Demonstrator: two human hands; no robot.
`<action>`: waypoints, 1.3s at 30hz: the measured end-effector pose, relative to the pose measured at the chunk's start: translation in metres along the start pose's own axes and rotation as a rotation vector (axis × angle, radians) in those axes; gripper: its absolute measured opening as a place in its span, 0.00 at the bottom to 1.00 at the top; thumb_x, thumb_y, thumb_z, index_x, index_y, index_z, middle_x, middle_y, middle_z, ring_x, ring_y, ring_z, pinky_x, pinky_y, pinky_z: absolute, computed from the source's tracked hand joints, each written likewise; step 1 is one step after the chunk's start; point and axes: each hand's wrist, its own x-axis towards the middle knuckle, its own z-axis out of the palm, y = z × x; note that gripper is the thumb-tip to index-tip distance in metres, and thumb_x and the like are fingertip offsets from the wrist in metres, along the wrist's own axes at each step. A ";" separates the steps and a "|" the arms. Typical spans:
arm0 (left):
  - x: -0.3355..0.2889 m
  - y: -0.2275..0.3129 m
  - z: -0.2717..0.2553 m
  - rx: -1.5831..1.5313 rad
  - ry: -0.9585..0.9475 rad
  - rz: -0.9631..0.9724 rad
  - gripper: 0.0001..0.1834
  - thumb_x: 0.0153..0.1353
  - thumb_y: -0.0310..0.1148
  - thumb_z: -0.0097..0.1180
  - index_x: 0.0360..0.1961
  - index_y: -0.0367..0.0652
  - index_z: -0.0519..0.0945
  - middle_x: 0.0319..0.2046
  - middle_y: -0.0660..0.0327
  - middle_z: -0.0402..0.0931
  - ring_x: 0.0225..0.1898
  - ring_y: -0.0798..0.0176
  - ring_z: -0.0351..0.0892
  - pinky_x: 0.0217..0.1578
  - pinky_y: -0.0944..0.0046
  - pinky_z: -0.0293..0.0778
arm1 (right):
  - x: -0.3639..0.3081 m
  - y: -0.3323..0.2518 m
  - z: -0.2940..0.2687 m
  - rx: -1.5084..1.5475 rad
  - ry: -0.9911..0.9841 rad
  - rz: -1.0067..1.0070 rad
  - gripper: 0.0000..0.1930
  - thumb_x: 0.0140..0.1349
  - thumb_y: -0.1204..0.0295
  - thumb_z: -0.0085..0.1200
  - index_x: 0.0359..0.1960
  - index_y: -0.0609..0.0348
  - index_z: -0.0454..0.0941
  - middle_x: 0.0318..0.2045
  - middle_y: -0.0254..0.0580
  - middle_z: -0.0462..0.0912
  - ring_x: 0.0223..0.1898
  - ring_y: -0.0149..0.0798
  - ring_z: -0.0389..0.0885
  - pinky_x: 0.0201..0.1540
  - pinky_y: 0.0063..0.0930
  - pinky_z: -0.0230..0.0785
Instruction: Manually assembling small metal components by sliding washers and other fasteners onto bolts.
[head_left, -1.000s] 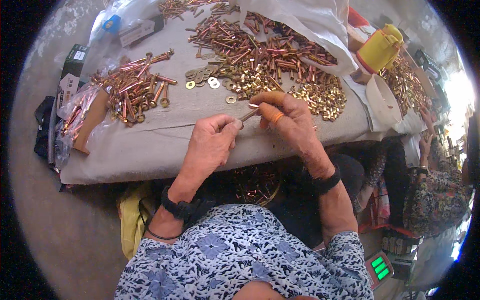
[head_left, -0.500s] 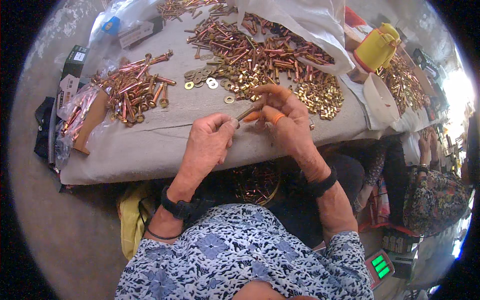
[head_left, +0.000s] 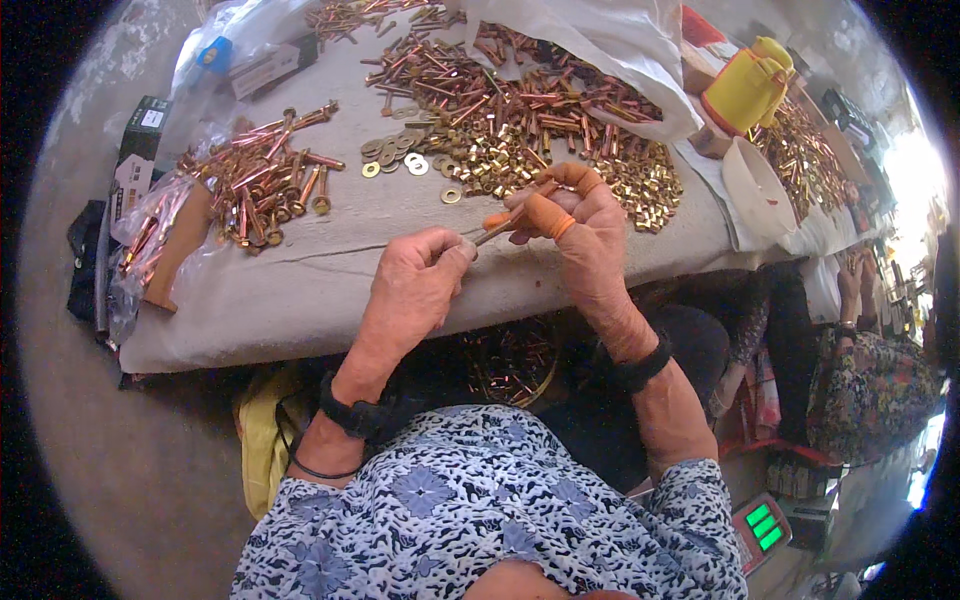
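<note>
Between my two hands, over the near part of the covered table, is a thin metal bolt [head_left: 490,235]. The thumb and forefinger of my left hand [head_left: 418,285] pinch its near end. My right hand [head_left: 592,235], with orange covers on some fingers, closes its thumb and fingers around the far end, hiding it. Just beyond that hand lies a heap of short brass-coloured sleeves [head_left: 640,185]. Flat washers [head_left: 392,152] lie loose to the left of them, and many long bolts [head_left: 440,85] are piled behind.
Assembled bolts [head_left: 265,180] lie at the left beside a clear bag and cardboard [head_left: 180,245]. A white sack [head_left: 590,45] spreads at the back. To the right stand a yellow jug [head_left: 745,90] and a white tub [head_left: 757,190]. Another person's patterned sleeve [head_left: 870,395] shows far right.
My right hand's thumb and fingers have closed around the bolt's far end, where they were looser before. My left hand keeps its pinch, nearly still.
</note>
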 end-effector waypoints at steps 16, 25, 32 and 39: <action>-0.007 -0.002 -0.005 -0.092 -0.087 0.054 0.12 0.63 0.36 0.49 0.38 0.38 0.77 0.15 0.69 0.67 0.10 0.78 0.60 0.10 0.76 0.56 | -0.019 -0.008 -0.002 -0.345 -0.106 -0.018 0.07 0.56 0.71 0.56 0.30 0.63 0.75 0.22 0.33 0.78 0.23 0.22 0.71 0.24 0.20 0.66; 0.002 -0.014 0.000 0.078 -0.144 0.219 0.10 0.61 0.33 0.50 0.39 0.40 0.79 0.18 0.72 0.68 0.13 0.79 0.59 0.12 0.75 0.54 | -0.032 -0.006 -0.007 -0.203 -0.122 0.087 0.09 0.58 0.70 0.52 0.35 0.65 0.74 0.25 0.35 0.79 0.22 0.24 0.73 0.24 0.20 0.68; -0.005 0.001 0.003 0.110 -0.150 0.058 0.10 0.61 0.33 0.48 0.31 0.37 0.79 0.15 0.71 0.66 0.17 0.79 0.62 0.16 0.74 0.59 | -0.033 -0.005 -0.011 -0.145 -0.100 0.136 0.10 0.59 0.71 0.51 0.38 0.65 0.73 0.26 0.38 0.79 0.19 0.25 0.73 0.21 0.18 0.65; 0.000 0.004 0.006 0.063 -0.139 0.040 0.11 0.61 0.35 0.49 0.36 0.39 0.78 0.15 0.70 0.67 0.12 0.78 0.62 0.12 0.75 0.58 | -0.026 -0.007 -0.009 -0.136 -0.099 0.179 0.13 0.56 0.70 0.55 0.39 0.66 0.73 0.27 0.37 0.78 0.18 0.25 0.74 0.19 0.17 0.64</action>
